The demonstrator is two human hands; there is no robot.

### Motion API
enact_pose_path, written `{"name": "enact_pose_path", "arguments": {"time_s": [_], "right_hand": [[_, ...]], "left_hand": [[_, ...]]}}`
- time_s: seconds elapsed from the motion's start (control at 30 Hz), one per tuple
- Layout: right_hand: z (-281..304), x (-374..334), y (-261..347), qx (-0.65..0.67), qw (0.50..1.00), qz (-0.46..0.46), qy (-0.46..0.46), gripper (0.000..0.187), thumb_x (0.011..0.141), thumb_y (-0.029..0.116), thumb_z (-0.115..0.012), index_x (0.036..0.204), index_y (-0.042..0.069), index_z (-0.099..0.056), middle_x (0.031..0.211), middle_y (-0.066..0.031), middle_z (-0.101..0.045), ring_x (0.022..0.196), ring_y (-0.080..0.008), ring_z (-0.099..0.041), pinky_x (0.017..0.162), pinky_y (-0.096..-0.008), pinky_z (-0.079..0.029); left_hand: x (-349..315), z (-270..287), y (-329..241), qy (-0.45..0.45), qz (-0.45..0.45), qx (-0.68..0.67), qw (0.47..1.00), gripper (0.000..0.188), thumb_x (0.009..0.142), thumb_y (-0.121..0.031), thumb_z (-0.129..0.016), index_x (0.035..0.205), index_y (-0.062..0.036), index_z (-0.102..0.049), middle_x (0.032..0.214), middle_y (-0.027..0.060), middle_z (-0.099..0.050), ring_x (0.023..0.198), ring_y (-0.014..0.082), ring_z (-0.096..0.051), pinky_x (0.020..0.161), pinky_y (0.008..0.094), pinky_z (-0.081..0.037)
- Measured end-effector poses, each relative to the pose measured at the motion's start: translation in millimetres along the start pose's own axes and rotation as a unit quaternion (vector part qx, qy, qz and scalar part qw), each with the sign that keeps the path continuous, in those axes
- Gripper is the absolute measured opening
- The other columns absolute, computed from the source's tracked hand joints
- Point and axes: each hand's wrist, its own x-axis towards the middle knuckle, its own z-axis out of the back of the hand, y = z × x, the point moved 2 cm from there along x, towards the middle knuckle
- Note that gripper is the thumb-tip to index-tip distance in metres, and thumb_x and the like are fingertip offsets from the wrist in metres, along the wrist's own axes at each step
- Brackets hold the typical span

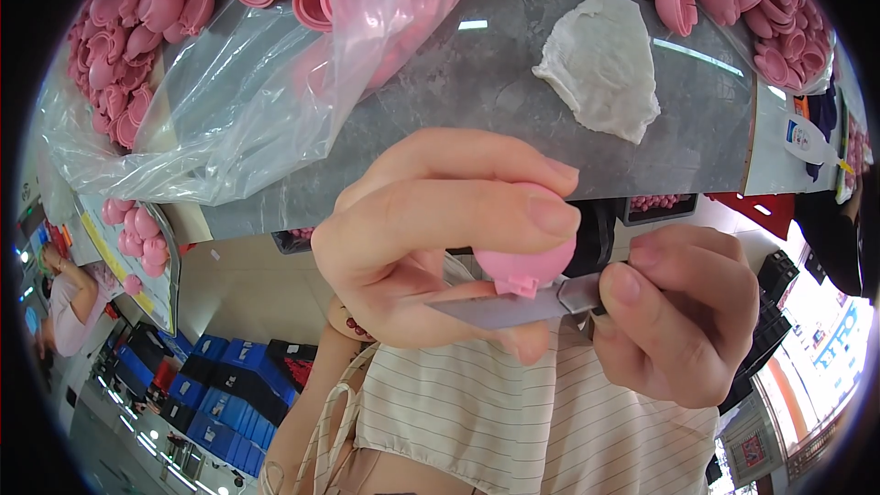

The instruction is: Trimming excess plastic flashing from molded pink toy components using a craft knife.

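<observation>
In front of my chest, my left hand (440,220) grips a small rounded pink plastic piece (524,266), its fingers over the top. A little square tab sticks out of the piece's lower edge. My right hand (683,312) pinches a flat grey metal knife blade (513,309), which reaches left to my left hand. The blade lies right at the tab, apparently touching it. My left thumb tip shows just below the blade. Whatever handle the knife has is hidden in my right fingers.
On the grey table (458,101) lies a crumpled white cloth (605,60). A clear plastic bag (266,101) and a heap of pink pieces (137,18) fill the left. More pink pieces (779,18) lie at the far right, near a white bottle (807,139). Blue bins (229,385) stand behind, lower left.
</observation>
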Motion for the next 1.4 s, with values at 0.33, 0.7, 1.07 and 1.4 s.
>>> {"name": "enact_pose_path", "arguments": {"time_s": [0.33,0.7,1.07,1.4], "right_hand": [[3,3,0,-0.045,0.999,0.028,-0.001,0.032,0.057,-0.003,-0.063,0.088,0.005,-0.06,0.082,-0.0102,-0.047,0.063,-0.0227,-0.051,0.048,-0.024,-0.042],[5,5,-12,0.015,0.996,0.052,-0.067,0.023,0.076,0.016,-0.054,0.087,-0.004,-0.053,0.075,-0.0161,-0.05,0.054,-0.0193,-0.05,0.042,-0.0243,-0.04],[-8,9,-3,0.031,0.997,-0.002,-0.073,0.023,0.073,-0.003,-0.044,0.094,-0.007,-0.05,0.074,-0.018,-0.05,0.051,-0.0182,-0.05,0.041,-0.0241,-0.039],[5,12,-9,-0.03,0.998,0.006,-0.052,0.019,0.075,0.008,-0.053,0.087,-0.005,-0.05,0.076,-0.0189,-0.049,0.051,-0.0194,-0.052,0.041,-0.0239,-0.044]], "left_hand": [[1,0,0,0.004,0.003,-0.008,1.0,0.065,0.066,-0.042,-0.067,0.109,-0.0006,-0.042,0.098,0.0291,-0.047,0.07,0.0147,-0.049,0.057,0.0162,-0.038],[-1,0,3,-0.023,0.019,-0.173,0.984,0.066,0.062,-0.027,-0.074,0.107,-0.0021,-0.034,0.101,0.0267,-0.045,0.067,0.0163,-0.054,0.056,0.0201,-0.047],[-10,-11,4,-0.042,0.022,-0.264,0.963,0.061,0.065,-0.023,-0.073,0.105,-0.0024,-0.032,0.104,0.0296,-0.041,0.055,0.0075,-0.052,0.056,0.0173,-0.048],[-2,-20,-4,-0.104,0.079,-0.229,0.964,0.061,0.061,-0.021,-0.075,0.104,0.001,-0.037,0.098,0.0294,-0.047,0.07,0.0152,-0.057,0.057,0.0165,-0.048]]}}
